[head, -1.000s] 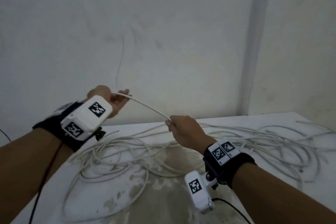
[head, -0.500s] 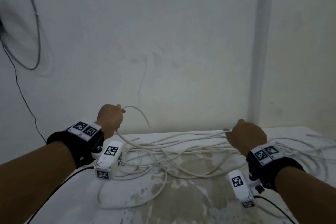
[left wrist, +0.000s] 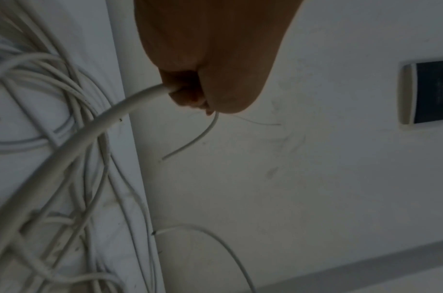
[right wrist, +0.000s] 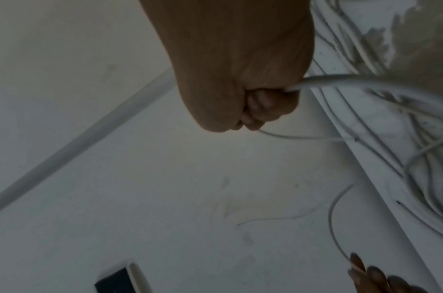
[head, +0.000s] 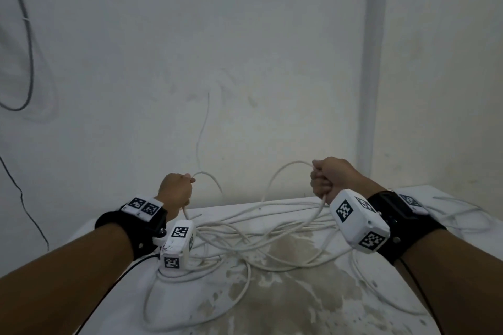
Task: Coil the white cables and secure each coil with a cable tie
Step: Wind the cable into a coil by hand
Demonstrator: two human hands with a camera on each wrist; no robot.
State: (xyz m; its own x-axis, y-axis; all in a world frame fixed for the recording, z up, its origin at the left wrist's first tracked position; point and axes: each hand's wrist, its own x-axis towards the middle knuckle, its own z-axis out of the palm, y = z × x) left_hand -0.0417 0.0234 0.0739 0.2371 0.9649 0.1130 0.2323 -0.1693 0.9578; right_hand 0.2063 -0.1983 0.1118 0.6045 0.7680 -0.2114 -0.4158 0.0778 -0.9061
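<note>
A tangle of white cables [head: 245,242] sprawls over the white table [head: 299,307]. My left hand [head: 175,190] is raised above the table's far left edge and grips one white cable [left wrist: 130,101] in its fist; a short free end [left wrist: 190,142] curves out past the fingers. My right hand [head: 325,179], lifted at the far right, grips a white cable [right wrist: 340,81] in a closed fist, and an arc of it [head: 283,171] loops leftward and down to the pile. No cable tie is visible.
A pale wall [head: 245,62] stands right behind the table, with a vertical white conduit [head: 371,62] at the right and a dark wire [head: 28,49] hanging at the left. A dark wall plate [left wrist: 431,95] shows in the left wrist view. The tabletop is stained and worn at the front.
My right hand has risen off the pile, lifting its cable into an arc. The left hand stays at much the same place, fist turned around its cable.
</note>
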